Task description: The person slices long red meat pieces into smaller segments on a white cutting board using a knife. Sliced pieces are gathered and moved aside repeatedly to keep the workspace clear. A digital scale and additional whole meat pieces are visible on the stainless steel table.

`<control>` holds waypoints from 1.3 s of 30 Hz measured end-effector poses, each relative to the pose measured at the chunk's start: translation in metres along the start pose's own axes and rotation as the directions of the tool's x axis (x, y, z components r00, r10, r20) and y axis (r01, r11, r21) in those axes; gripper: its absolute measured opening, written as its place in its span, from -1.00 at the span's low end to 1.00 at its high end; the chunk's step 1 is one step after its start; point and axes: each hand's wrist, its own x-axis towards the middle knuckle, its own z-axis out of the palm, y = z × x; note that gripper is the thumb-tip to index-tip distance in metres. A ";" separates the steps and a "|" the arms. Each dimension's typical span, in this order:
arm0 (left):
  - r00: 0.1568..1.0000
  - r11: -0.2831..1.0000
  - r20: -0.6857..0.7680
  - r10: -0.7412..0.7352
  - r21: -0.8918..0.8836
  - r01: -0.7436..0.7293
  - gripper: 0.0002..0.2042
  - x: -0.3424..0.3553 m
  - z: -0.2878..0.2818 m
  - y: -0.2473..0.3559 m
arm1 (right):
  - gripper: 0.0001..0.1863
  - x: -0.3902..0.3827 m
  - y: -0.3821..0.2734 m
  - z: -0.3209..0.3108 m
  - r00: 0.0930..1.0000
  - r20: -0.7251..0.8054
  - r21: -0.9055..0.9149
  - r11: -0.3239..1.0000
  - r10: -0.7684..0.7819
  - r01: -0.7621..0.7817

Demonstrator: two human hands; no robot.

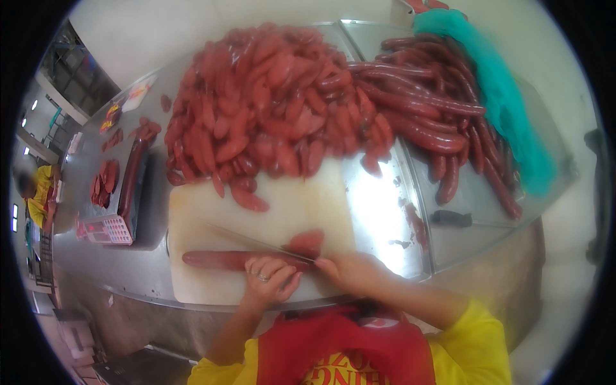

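Observation:
A long dark-red sausage (215, 259) lies crosswise near the front of the pale cutting board (192, 221). My left hand (273, 280), with a ring on one finger, is closed over the sausage. My right hand (353, 273) grips a knife, its handle hidden in the fist. The knife's long blade (260, 242) slants left and away from me, across the sausage's right end. Just beyond the blade lie cut sausage slices (305, 243). A large heap of sausage slices (256, 109) covers the board's far part and the table behind it.
Whole sausages (427, 96) are piled at the right beside a green plastic bag (507, 102). A dark-handled tool (452, 219) lies nearer. At left, a digital scale (109, 230) carries a long sausage (133, 176). A person in yellow (40, 196) is at the far left.

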 end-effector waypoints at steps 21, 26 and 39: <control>0.996 0.996 0.015 -0.084 0.040 0.083 -0.71 -0.014 -0.016 -0.010 | -0.36 -0.048 0.007 0.006 0.996 -0.045 -0.008 0.997 0.073 -0.073; 0.996 0.997 0.041 -0.078 0.004 0.078 -0.67 -0.017 -0.018 -0.017 | -0.39 -0.126 0.015 -0.012 0.981 -0.021 -0.050 0.980 0.190 -0.191; 0.996 0.995 0.004 -0.087 0.055 0.086 -0.68 -0.019 -0.026 -0.017 | -0.33 -0.016 -0.026 0.018 0.993 -0.092 -0.005 0.997 0.076 -0.076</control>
